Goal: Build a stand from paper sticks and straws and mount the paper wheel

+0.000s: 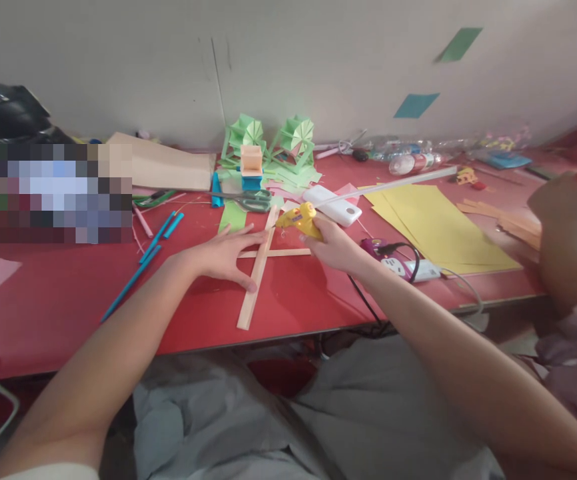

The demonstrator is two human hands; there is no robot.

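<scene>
My right hand (pixel 336 243) grips a yellow hot glue gun (pixel 296 219), its nozzle pointing left at the upper part of a pale folded paper strip (pixel 249 303). That strip lies slanted on the red table (pixel 208 313). A second pale strip (pixel 288 253) runs crosswise and meets it. My left hand (pixel 223 257) rests over the slanted strip with fingers spread, the thumb touching its lower part and the fingertips close to the nozzle. Whether the left fingers press on the strip is hard to see.
Green scissors (pixel 253 201), a white power bank-like device (pixel 334 205) and two green paper wheels (pixel 297 137) stand behind. Blue paper tubes (pixel 133 283) lie left. Yellow sheets (pixel 433 227) and a power strip (pixel 398 267) lie right. Another person's hand (pixel 563 200) is at far right.
</scene>
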